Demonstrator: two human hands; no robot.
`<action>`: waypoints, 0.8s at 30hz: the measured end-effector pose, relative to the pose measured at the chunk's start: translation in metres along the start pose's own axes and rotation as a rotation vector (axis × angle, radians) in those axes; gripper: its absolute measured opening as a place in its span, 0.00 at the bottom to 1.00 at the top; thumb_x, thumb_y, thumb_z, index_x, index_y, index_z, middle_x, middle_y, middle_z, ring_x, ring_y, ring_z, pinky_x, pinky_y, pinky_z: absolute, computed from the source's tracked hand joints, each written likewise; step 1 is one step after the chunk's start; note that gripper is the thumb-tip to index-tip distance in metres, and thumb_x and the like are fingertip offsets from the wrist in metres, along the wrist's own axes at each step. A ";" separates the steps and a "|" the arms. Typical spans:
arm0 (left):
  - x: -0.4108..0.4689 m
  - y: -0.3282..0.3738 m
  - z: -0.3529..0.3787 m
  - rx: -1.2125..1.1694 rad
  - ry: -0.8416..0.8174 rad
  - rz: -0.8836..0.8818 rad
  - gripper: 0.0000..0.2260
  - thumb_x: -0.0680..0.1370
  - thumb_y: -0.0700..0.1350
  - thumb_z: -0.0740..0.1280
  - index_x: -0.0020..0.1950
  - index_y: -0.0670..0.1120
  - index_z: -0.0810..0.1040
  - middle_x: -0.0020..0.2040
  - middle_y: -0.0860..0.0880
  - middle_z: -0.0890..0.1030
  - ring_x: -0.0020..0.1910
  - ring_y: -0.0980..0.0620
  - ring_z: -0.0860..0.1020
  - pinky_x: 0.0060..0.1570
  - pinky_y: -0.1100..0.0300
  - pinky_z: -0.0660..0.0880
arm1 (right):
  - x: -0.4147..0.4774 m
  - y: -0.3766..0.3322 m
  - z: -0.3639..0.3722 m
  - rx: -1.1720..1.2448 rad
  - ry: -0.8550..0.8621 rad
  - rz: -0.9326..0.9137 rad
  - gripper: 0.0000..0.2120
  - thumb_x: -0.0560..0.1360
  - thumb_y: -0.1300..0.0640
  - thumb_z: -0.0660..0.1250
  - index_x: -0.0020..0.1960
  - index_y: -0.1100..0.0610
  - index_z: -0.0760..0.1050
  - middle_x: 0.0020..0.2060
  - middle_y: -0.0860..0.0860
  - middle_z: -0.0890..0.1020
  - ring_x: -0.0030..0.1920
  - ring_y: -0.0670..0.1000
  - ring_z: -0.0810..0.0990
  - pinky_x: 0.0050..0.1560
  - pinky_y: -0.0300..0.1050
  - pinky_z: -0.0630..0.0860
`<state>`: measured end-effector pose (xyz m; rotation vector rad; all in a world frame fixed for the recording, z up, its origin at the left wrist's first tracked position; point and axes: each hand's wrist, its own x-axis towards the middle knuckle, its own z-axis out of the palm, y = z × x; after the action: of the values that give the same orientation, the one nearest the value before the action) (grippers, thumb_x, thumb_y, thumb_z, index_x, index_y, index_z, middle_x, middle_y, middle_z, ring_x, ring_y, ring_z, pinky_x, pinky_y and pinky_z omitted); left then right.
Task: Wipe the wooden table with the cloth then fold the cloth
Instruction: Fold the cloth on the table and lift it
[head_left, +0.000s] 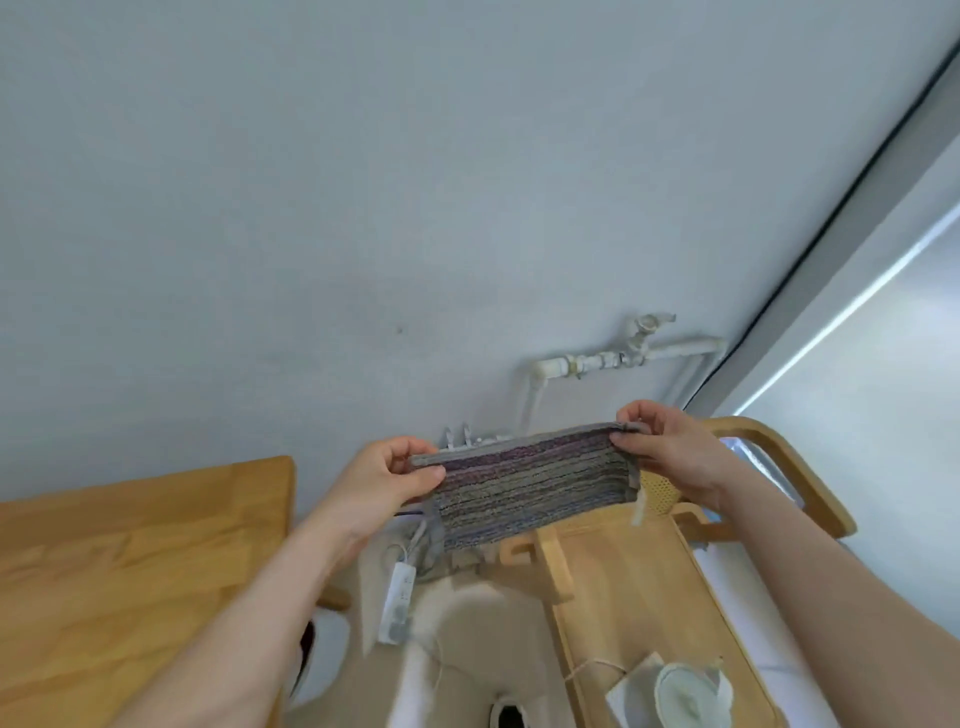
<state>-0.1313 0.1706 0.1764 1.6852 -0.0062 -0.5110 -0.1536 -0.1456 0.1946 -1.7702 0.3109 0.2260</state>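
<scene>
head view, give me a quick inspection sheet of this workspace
surface: wooden table at left, partly in view
job's things: striped cloth, looks folded, held in the air off the table
clutter: white mask on a wooden chair, on its tan seat
grippers: left hand and right hand each pinch a top corner
cables: thin cord to a white oblong device below the cloth
surroundings: pale wall, white pipes

The striped cloth (524, 488) between the hands looks like rough woven terry. Left of them, the surface (130, 561) is smooth light wood; behind, glossy white plastic pipes (618, 358).
</scene>
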 end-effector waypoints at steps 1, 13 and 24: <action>0.022 0.001 0.013 -0.040 0.016 -0.010 0.06 0.76 0.34 0.67 0.47 0.44 0.79 0.39 0.47 0.81 0.38 0.53 0.78 0.47 0.58 0.77 | 0.018 0.004 -0.011 -0.008 0.025 0.003 0.09 0.77 0.70 0.65 0.43 0.58 0.70 0.32 0.51 0.76 0.36 0.49 0.75 0.40 0.42 0.73; 0.272 0.001 0.120 -0.595 0.160 -0.226 0.12 0.77 0.30 0.62 0.50 0.48 0.70 0.44 0.40 0.80 0.40 0.44 0.76 0.44 0.48 0.72 | 0.267 0.077 -0.114 -0.391 0.345 -0.023 0.07 0.80 0.56 0.62 0.57 0.56 0.70 0.51 0.58 0.80 0.49 0.59 0.78 0.46 0.52 0.75; 0.383 -0.043 0.162 -0.626 0.349 -0.325 0.16 0.75 0.29 0.62 0.59 0.40 0.80 0.54 0.42 0.82 0.52 0.44 0.79 0.61 0.47 0.74 | 0.381 0.122 -0.128 -0.661 0.416 -0.061 0.11 0.81 0.54 0.61 0.60 0.59 0.71 0.46 0.56 0.77 0.51 0.61 0.77 0.47 0.51 0.72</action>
<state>0.1474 -0.0835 -0.0041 1.1368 0.6292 -0.3952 0.1642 -0.3280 -0.0115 -2.4802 0.5189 -0.1057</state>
